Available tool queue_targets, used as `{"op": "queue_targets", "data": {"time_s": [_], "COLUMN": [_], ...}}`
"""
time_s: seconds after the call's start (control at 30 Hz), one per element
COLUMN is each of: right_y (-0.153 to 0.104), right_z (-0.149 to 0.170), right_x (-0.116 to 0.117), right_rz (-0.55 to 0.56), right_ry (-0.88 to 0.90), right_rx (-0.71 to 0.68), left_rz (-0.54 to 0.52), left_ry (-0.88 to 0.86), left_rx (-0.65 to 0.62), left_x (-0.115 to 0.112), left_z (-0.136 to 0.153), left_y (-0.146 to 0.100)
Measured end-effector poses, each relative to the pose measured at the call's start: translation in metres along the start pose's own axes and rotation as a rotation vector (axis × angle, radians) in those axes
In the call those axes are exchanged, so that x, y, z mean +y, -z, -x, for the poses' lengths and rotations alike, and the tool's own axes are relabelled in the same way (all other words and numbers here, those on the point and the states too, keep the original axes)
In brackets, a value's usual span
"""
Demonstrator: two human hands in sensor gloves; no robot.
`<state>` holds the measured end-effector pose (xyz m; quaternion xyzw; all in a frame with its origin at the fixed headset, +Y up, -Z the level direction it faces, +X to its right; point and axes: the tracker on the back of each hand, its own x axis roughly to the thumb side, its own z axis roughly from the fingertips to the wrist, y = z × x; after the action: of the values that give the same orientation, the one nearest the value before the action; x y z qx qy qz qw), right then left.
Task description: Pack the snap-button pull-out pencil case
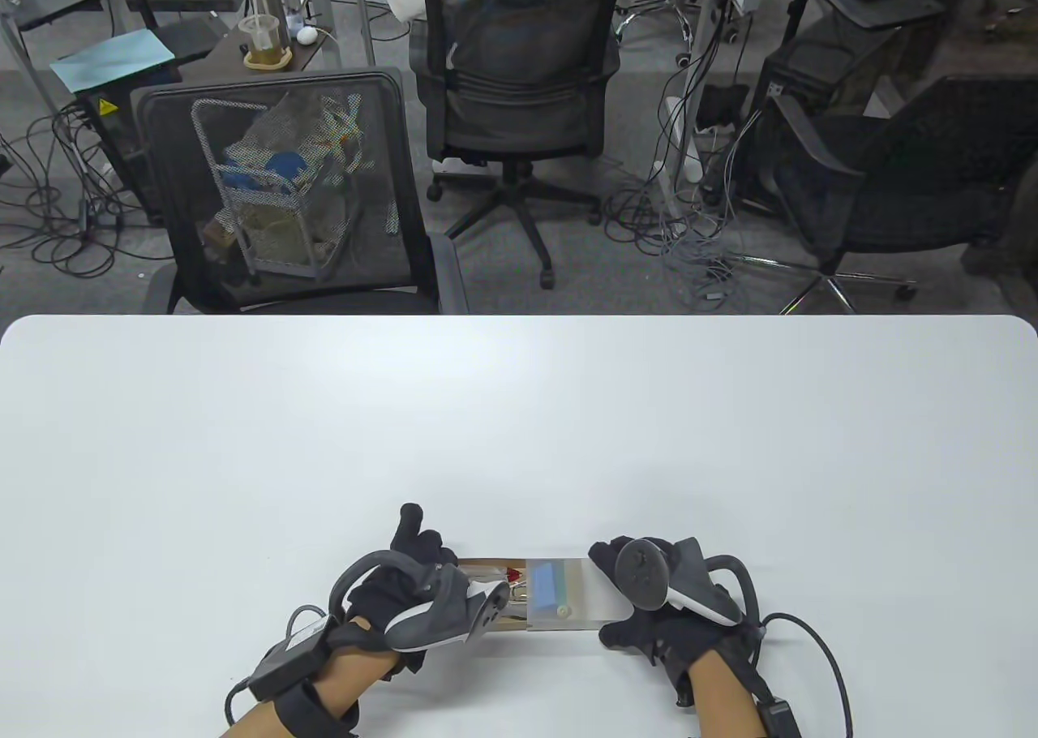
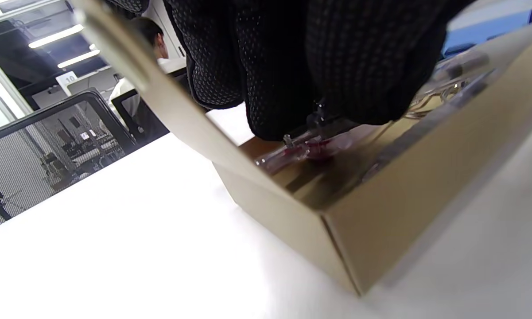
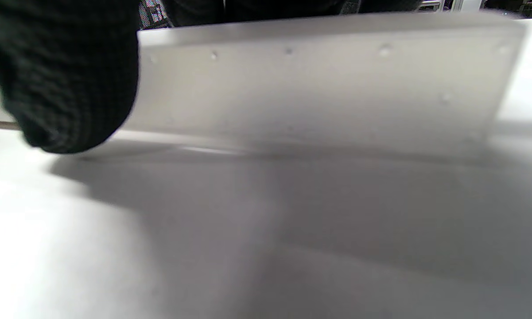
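Observation:
The pencil case lies near the table's front edge between my hands. Its tan inner tray [image 1: 492, 564] sticks out to the left of a translucent outer sleeve [image 1: 585, 600]. A blue block [image 1: 548, 582] shows through the sleeve, and a red-tipped clear pen [image 1: 512, 576] lies in the tray. My left hand [image 1: 454, 576] holds the tray's left end. In the left wrist view its fingers [image 2: 292, 75] reach into the tray [image 2: 381, 212] and press on the pen [image 2: 301, 146]. My right hand [image 1: 612, 600] grips the sleeve's right end, one finger [image 3: 62, 88] against the sleeve wall [image 3: 319, 84].
The white table [image 1: 519, 414] stretches bare beyond the case. Black mesh office chairs [image 1: 284, 195] stand past its far edge, with cables on the floor. A tan flap [image 2: 159, 93] of the tray rises at its left end.

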<state>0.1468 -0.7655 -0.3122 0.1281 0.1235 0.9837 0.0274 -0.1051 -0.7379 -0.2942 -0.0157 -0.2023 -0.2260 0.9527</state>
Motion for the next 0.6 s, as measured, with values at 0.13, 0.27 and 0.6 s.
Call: {"op": "queue_targets", "data": {"time_s": [0.13, 0.27, 0.6], "right_y": [0.0, 0.0, 0.0], "right_z": [0.0, 0.0, 0.0], "right_x": [0.0, 0.0, 0.0], "right_rz": [0.0, 0.0, 0.002], "right_ry": [0.0, 0.0, 0.002], "right_rx": [-0.001, -0.001, -0.002], "left_rz": [0.011, 0.025, -0.06], "left_ry": [0.037, 0.037, -0.291], "left_rx": [-0.004, -0.001, 0.065], "left_x": [-0.002, -0.002, 0.01], "left_z": [-0.005, -0.005, 0.046], "left_y": [0.002, 0.003, -0.015]}}
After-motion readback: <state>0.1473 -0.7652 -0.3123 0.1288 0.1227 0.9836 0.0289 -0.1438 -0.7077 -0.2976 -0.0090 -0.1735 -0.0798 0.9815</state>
